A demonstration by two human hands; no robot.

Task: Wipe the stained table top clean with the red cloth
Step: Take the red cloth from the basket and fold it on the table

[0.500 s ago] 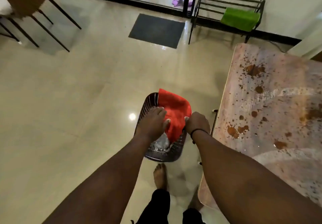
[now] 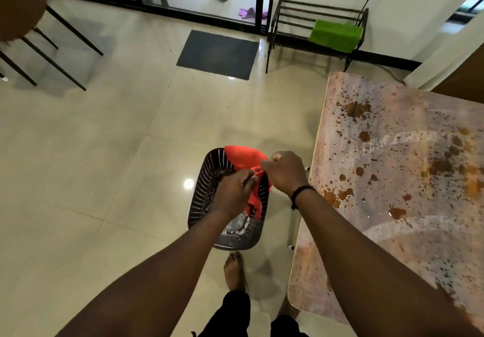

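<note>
- Here, both hands hold the red cloth [image 2: 245, 159] above a dark slotted basket [image 2: 207, 192] that stands on the tiled floor [image 2: 104, 166], just left of the table.
- The left hand [image 2: 233, 195] has its fingers curled round the cloth's middle, with a red strip hanging below it into the basket.
- The right hand [image 2: 284, 173] is closed in a fist on the cloth's near edge; a black band [image 2: 301, 192] circles that wrist.
- The cloth's upper part spreads over the basket's far rim, bunched between the 2 hands.
- Something pale and wet-looking lies at the basket's bottom; what it is cannot be told.
- The table top [image 2: 408, 179] lies to the right, covered in brown and orange spots and splashes, with pale smeared arcs across it.
- 1 bare foot [image 2: 234, 271] stands on the floor just below the basket.
- Farther off, a dark mat [image 2: 217, 53] lies before a glass door, and a green cloth [image 2: 335, 35] hangs on a black rack [image 2: 293, 12] by the wall.
- Thin black chair legs [image 2: 52, 61] stand at the upper left.
</note>
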